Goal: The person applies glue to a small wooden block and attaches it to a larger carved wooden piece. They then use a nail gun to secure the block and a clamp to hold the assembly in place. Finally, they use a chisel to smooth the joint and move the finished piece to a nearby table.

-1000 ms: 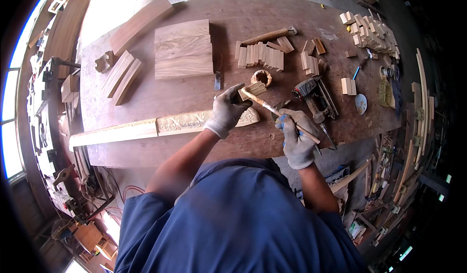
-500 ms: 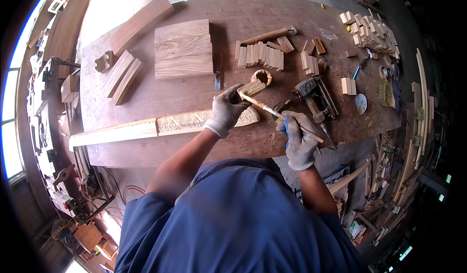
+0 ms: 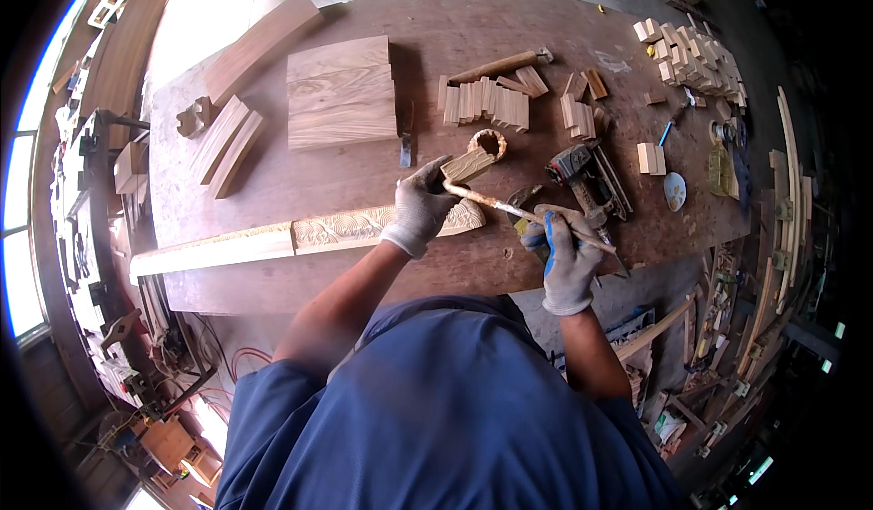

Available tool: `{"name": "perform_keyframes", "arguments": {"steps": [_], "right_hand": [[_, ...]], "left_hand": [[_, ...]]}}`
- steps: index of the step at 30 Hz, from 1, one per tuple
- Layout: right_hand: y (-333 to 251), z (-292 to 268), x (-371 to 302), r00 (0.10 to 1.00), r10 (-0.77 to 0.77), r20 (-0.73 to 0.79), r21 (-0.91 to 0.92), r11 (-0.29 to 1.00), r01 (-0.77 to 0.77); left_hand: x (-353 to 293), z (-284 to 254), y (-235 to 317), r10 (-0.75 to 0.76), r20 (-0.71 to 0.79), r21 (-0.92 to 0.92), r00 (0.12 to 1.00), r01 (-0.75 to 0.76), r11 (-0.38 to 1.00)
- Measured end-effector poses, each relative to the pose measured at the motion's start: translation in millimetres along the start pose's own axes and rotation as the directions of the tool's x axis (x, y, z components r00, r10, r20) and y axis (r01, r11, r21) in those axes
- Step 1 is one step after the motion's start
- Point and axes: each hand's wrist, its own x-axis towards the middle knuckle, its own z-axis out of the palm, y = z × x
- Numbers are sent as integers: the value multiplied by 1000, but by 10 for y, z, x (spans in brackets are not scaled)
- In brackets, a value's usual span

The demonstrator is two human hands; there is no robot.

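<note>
My gloved left hand (image 3: 421, 208) is closed on a small wooden block (image 3: 467, 166), lifted over the table. Closed round a slim, pale-smeared stick (image 3: 491, 202) is my gloved right hand (image 3: 566, 260); the far end of the stick meets the block near my left fingers. Whether that end has bristles I cannot make out. Just beyond the block stands a small round pot (image 3: 500, 135) with a crusted rim. Below my left hand lies a long carved wooden rail (image 3: 341, 228). A nail gun (image 3: 577, 172) rests beyond my right hand.
On the brown table (image 3: 509, 19) lie a wide stack of boards (image 3: 338, 96), a row of small wooden pieces (image 3: 486, 104), a hammer (image 3: 496, 66) and a chisel-like tool (image 3: 406, 146). Far right are piled blocks (image 3: 696, 60), a small round white lid (image 3: 674, 192) and a bottle (image 3: 719, 172).
My right hand has shifted slightly to the right with the stick. The stick's far end has slid a little left along the block. My left hand stays almost still.
</note>
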Motion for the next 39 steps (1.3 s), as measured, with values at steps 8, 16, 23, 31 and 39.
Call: {"name": "perform_keyframes", "arguments": {"steps": [8,16,23,31,39], "right_hand": [[-22,-64,193,977,36,-212,44,999,-27],[277,-82,505,982,27,-185,26,999,-22],[696,113,957,967,-229,112,-450,856,255],[597,150,1218,962,-129,242,-421,879,224],[238,-71,1105,968,28,249,-280,959,44]], "left_hand": [[0,-17,-7,-7,-4,14,1000,8,1000],[-54,-67,150,-70,29,63,997,68,996],[-70,-104,74,-88,24,146,996,83,986],[-49,-107,-17,-88,6,84,996,87,993],[10,-56,-89,-150,9,106,989,148,983]]}}
